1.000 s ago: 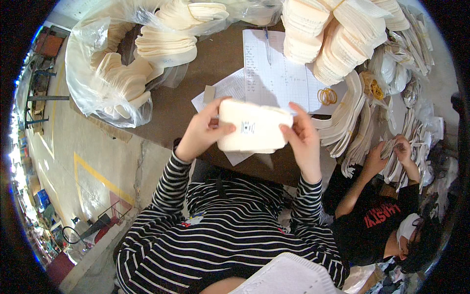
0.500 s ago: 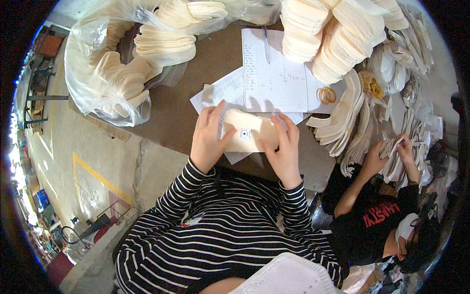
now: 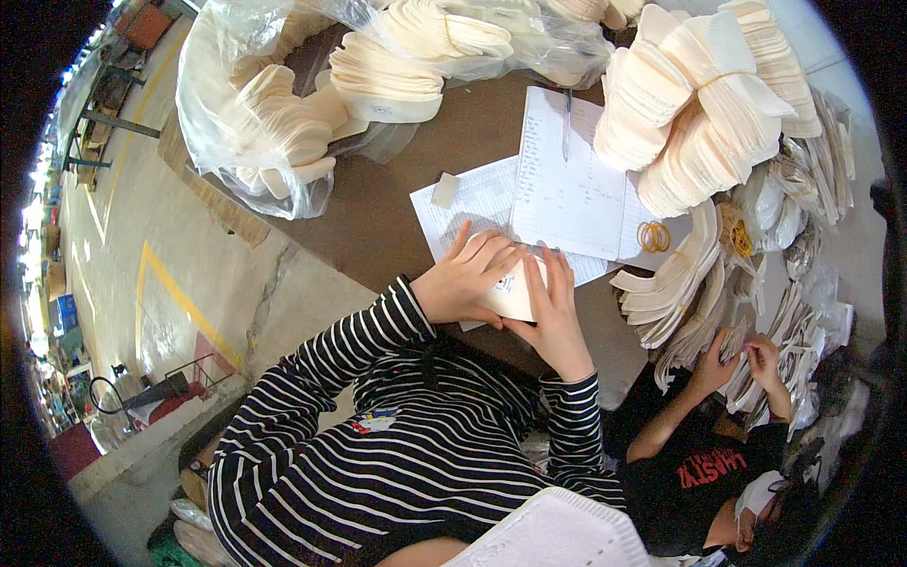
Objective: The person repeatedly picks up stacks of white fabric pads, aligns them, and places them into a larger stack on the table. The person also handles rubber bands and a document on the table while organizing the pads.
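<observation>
Both of my hands are over the near edge of the brown table. Between them is a small stack of cream insoles (image 3: 516,300) with a small printed mark on its upper face. My left hand (image 3: 470,277) wraps the stack's left side, its fingers lying across the top. My right hand (image 3: 557,317) grips the right end, with fingers on top and the thumb at the near edge. Just beyond them lie printed sheets (image 3: 436,222) and an open notebook (image 3: 557,203) with a pen (image 3: 567,128) on it.
Banded insole bundles (image 3: 699,104) stand at the far right, and a clear plastic bag (image 3: 213,113) of insoles at the far left. Yellow rubber bands (image 3: 653,236) lie on the notebook. Right of me, a co-worker's hands (image 3: 713,364) handle pale strips beside piled strips (image 3: 666,279).
My left hand has slid over the top of the stack, and my right hand has closed in, covering more of the insoles. The view has shifted, so the table appears farther right.
</observation>
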Available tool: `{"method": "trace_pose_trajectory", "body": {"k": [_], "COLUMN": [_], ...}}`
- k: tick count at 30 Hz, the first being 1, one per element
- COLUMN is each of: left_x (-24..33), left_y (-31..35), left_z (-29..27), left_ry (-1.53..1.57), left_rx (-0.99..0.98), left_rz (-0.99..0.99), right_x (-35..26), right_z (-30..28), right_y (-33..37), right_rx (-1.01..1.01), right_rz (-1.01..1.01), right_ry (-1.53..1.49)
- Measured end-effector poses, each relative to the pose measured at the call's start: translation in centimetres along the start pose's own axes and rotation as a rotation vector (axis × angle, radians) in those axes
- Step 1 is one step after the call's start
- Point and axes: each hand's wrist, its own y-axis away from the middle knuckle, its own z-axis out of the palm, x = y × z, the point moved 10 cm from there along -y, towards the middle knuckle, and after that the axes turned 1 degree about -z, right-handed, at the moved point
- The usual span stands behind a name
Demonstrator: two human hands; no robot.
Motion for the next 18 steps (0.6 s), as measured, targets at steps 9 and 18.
{"method": "trace_pose_trajectory", "body": {"k": [9,18], "left_x": [-10.0,-17.5], "left_y": [1.4,1.4], "left_z": [-14.6,-19.7], "left_ry": [-0.265,-0.635], "left_rx": [0.558,0.531], "left_rz": [-0.281,-0.437], "right_x": [-1.0,-1.8], "right_z": [-3.5,-7.0], "right_y": [1.1,0.5], "right_rx": [-0.003,0.189], "right_rz": [0.065,0.016], "right_ry": [0.062,0.020]}}
